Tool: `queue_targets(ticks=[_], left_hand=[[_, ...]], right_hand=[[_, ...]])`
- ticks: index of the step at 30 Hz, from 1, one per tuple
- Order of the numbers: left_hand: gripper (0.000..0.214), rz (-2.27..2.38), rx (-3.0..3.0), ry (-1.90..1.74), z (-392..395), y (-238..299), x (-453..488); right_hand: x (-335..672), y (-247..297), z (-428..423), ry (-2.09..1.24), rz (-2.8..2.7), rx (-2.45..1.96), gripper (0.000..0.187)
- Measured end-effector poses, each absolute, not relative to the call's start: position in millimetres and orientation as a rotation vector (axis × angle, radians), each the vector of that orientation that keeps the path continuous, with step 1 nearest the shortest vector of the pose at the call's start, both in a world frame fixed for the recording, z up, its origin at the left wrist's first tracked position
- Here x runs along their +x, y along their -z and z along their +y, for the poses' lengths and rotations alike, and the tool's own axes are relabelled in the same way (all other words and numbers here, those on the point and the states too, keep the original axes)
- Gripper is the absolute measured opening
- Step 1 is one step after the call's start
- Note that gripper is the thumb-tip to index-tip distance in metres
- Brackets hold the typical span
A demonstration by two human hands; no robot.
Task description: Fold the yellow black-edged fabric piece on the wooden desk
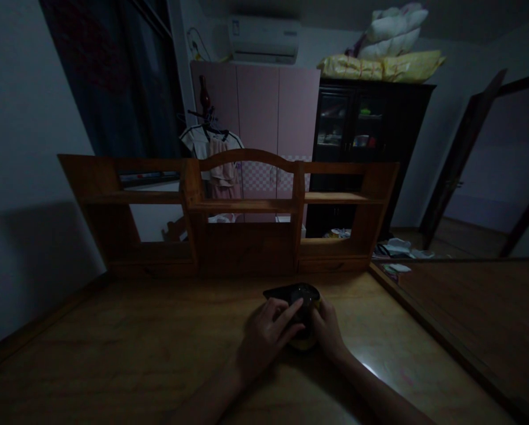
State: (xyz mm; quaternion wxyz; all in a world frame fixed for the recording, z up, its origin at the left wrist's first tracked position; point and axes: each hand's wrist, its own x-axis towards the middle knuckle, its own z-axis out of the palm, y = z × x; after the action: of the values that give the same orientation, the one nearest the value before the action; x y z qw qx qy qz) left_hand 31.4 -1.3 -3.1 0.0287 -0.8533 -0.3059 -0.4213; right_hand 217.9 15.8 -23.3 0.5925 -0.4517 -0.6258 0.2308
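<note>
A dark, glossy object [306,291] with a pointed tip to the left and a yellowish side stands on the wooden desktop [158,342]. The room is too dim to tell its kind. My left hand [268,327] is at its left and front, with the forefinger laid on its upper part and the other fingers bent against it. On the other side, my right hand [329,327] grips it, thumb towards me. The fingers behind it are hidden.
A low wooden shelf unit [244,205] spans the back of the desktop. Beyond it are a pink wardrobe [258,109], a dark cabinet [375,112] and clothes [220,153] on hangers. A raised wooden edge [424,324] borders the right side. A wall [34,236] rises at left.
</note>
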Motion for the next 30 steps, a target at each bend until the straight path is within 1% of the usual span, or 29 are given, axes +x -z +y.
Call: queue_targets(ticks=[9, 16, 19, 26, 30], left_hand=[[0.056, -0.884, -2.587, 1.23, -2, 3, 31], [0.057, -0.883, -2.685, 1.211, 4, 7, 31], [0.06, -0.912, -2.725, 1.203, 6, 7, 31], [0.068, -0.95, -2.742, 1.15, 6, 3, 30], [0.074, -0.963, -2.715, 1.134, 4, 1, 31]], right_hand=[[225, 14, 12, -0.374, -1.561, -1.034, 0.021], [229, 14, 13, -0.29, -1.624, -1.117, 0.038], [231, 14, 14, -0.255, -1.633, -1.189, 0.042], [234, 10, 15, -0.16, -1.616, -1.266, 0.037], [235, 10, 16, -0.129, -1.604, -1.24, 0.038]])
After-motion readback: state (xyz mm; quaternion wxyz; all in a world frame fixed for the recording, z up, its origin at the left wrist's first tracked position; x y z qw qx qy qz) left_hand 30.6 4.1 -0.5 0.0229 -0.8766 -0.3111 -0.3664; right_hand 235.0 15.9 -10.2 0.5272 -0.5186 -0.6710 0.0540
